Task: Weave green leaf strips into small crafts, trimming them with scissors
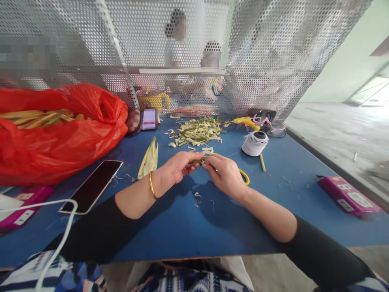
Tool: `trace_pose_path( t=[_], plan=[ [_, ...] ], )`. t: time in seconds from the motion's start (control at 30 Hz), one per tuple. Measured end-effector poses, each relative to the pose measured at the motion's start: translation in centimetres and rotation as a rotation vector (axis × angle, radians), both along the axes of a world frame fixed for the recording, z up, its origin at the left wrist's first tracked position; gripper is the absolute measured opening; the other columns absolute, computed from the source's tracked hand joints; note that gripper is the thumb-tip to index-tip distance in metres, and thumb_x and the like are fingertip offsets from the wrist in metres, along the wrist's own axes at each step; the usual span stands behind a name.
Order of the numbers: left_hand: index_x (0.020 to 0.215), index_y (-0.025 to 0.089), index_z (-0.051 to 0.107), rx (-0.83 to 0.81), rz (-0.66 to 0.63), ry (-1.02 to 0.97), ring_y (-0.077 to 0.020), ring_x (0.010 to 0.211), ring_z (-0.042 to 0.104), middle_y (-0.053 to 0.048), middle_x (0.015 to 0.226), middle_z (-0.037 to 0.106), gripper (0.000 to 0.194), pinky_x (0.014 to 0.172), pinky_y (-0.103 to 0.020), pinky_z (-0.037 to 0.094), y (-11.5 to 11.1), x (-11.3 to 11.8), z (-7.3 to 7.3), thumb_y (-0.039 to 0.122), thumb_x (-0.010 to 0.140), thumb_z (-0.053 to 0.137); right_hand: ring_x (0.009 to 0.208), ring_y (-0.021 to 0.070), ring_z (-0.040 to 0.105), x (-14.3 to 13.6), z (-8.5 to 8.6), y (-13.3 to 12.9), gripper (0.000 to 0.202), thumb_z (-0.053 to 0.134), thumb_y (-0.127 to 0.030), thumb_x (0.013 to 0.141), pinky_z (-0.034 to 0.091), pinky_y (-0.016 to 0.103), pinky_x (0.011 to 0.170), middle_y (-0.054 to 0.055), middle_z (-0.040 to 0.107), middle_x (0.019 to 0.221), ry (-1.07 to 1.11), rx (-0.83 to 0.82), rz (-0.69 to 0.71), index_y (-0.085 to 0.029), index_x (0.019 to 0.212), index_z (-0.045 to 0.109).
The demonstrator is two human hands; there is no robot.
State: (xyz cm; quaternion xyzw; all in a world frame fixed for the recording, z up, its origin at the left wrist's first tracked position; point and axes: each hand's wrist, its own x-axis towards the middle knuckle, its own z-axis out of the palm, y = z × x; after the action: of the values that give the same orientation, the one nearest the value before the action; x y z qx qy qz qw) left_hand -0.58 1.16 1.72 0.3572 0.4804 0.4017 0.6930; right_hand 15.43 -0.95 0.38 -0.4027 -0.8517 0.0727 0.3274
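Note:
My left hand (pixel 184 165) and my right hand (pixel 224 173) meet above the blue table (pixel 188 231). Both have their fingers closed on a small bit of green plant strip (pixel 201 161), mostly hidden by the fingertips. Just beyond them lies a pile of cut green and pale leaf pieces (pixel 199 132). A bundle of pale green husks (pixel 148 159) rests left of my left hand. To the right stands a spool of white thread (pixel 255 143), with a thin thread running toward my right hand. A yellow loop handle (pixel 244 177) shows partly behind my right hand.
At the left are a red plastic bag (pixel 100 121) of husks, a phone (pixel 92 185), a purple box (pixel 27 207) and a white cable (pixel 65 235). A yellow glue gun (pixel 246 122) and another purple box (pixel 348 194) lie right. Two people sit beyond the perforated metal screen (pixel 139 36).

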Motion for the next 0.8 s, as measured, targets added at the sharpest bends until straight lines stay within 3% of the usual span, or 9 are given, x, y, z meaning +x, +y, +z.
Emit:
trace_pose_path(
  t=[0.1,0.2,0.3,0.4,0.5,0.8],
  plan=[
    [0.051,0.014,0.06,-0.099,-0.031,-0.101,-0.0039,0.039,0.041,0.002,0.045,0.051,0.024,0.039,-0.016,0.032,0.4,-0.3,-0.2,0.013,0.071,0.073,0.067,0.0155,0.051,0.0,-0.3,-0.1,0.026,0.043,-0.025,0.094,0.036,0.026,0.062,0.005,0.059,0.073,-0.027,0.037,0.006,-0.018,0.073,0.057],
    [0.051,0.014,0.06,-0.092,-0.05,-0.127,-0.0033,0.038,0.041,0.002,0.045,0.05,0.024,0.038,-0.015,0.032,0.4,-0.5,-0.3,0.011,0.071,0.073,0.068,0.0161,0.052,0.0,-0.7,0.0,0.027,0.042,-0.026,0.095,0.037,0.026,0.063,0.006,0.059,0.075,-0.045,0.06,0.022,-0.018,0.076,0.058],
    [0.057,0.014,0.064,0.004,-0.078,-0.094,-0.0051,0.042,0.047,0.001,0.049,0.055,0.02,0.041,-0.016,0.036,0.2,-0.7,-0.4,0.022,0.068,0.079,0.066,0.0158,0.052,0.2,-0.9,0.1,0.028,0.041,-0.027,0.096,0.038,0.026,0.062,0.005,0.059,0.075,-0.046,0.046,-0.026,-0.018,0.074,0.057],
    [0.065,0.014,0.068,0.09,-0.122,-0.022,-0.0094,0.049,0.054,-0.002,0.056,0.061,0.028,0.046,-0.02,0.041,-0.1,-0.9,-0.2,0.039,0.064,0.081,0.066,0.0159,0.051,0.5,-0.9,0.3,0.029,0.039,-0.027,0.096,0.038,0.026,0.062,0.006,0.058,0.074,-0.049,0.045,-0.056,-0.018,0.074,0.057],
    [0.063,0.014,0.066,0.115,-0.149,0.059,-0.0097,0.049,0.052,-0.001,0.056,0.061,0.031,0.049,-0.023,0.04,-0.3,-0.8,-0.2,0.039,0.058,0.084,0.069,0.0168,0.052,0.8,-0.9,0.5,0.032,0.037,-0.027,0.098,0.038,0.027,0.064,0.007,0.059,0.076,-0.08,0.076,-0.044,-0.018,0.077,0.059],
    [0.047,0.018,0.052,0.314,0.041,0.142,-0.0081,0.046,0.041,0.004,0.045,0.048,0.034,0.051,-0.024,0.031,-1.3,0.7,-0.3,0.032,0.057,0.081,0.069,0.018,0.051,0.8,-1.2,0.3,0.032,0.037,-0.026,0.099,0.035,0.029,0.065,0.007,0.061,0.076,-0.163,0.195,-0.022,-0.018,0.08,0.062]
  ],
)
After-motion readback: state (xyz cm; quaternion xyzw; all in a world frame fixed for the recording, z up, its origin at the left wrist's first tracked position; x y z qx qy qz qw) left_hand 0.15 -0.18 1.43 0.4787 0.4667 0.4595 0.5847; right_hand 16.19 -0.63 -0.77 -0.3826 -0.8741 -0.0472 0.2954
